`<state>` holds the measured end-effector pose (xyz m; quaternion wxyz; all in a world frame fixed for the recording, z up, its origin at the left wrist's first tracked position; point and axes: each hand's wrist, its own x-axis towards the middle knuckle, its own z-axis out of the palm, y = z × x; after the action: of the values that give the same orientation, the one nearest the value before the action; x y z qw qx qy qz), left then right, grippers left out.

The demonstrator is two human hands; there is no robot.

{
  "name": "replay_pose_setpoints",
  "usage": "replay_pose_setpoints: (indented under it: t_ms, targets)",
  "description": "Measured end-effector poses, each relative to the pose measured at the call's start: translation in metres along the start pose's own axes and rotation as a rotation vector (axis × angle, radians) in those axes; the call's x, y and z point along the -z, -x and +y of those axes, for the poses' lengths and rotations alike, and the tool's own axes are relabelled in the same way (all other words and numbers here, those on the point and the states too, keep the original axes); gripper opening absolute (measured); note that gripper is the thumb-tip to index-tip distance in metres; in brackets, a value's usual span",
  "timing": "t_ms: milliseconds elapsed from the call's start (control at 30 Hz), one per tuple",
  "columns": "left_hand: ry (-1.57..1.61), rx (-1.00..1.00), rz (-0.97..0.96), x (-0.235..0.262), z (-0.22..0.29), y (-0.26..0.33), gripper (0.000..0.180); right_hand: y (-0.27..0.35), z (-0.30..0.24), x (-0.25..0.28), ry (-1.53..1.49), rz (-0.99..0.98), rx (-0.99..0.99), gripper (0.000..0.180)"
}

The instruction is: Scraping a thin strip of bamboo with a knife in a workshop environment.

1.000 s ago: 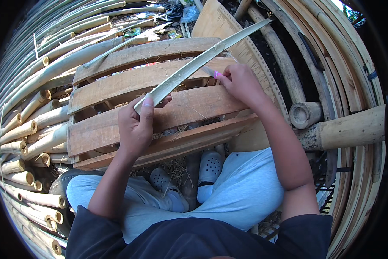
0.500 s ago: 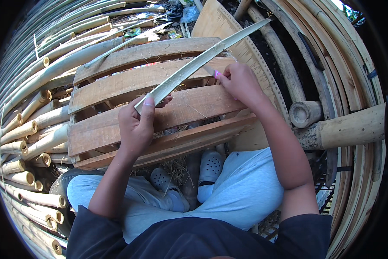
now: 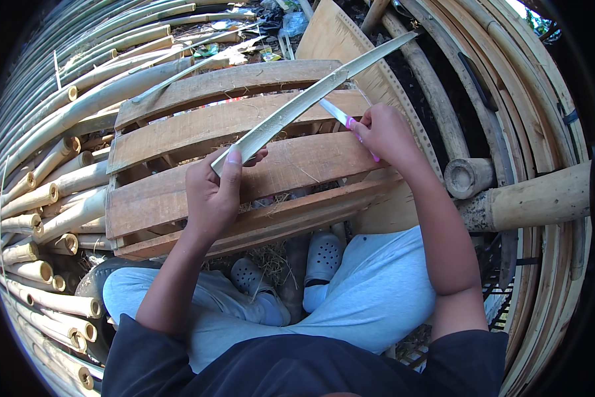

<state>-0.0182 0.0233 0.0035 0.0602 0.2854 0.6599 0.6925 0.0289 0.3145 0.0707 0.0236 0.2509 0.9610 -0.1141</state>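
Observation:
A long, pale split bamboo strip slants over the wooden crate, its near end gripped in my left hand with the thumb on top. The strip's far end reaches up to the right, past the edge of a plywood sheet. My right hand is closed around the pink handle of a knife. The knife's bright blade points up and left, just below the strip; whether it touches the strip I cannot tell. Most of the handle is hidden by my fingers.
The slatted wooden crate stands in front of my knees. Bamboo poles are stacked along the left. To the right are a thick bamboo pole, a short cut end and long wooden strips. The plywood sheet leans behind the crate.
My right hand has moved right and slightly toward me with the knife, and more of the blade and handle shows. The left hand and the bamboo strip have shifted only slightly.

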Motion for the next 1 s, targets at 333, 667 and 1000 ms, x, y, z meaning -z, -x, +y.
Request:
replay_pose_setpoints:
  t_ms: [333, 667, 1000]
  targets:
    - [-0.021, -0.004, -0.014, 0.0, -0.004, 0.0, 0.04, 0.013, -0.015, 0.0, -0.056, -0.075, 0.082, 0.035]
    - [-0.002, -0.011, -0.033, -0.005, -0.003, -0.002, 0.04, -0.015, 0.056, 0.016, 0.27, 0.186, -0.129, 0.031]
    - [-0.024, 0.009, -0.051, -0.001, -0.003, -0.001, 0.04, -0.009, 0.053, 0.028, 0.376, 0.067, -0.2, 0.03]
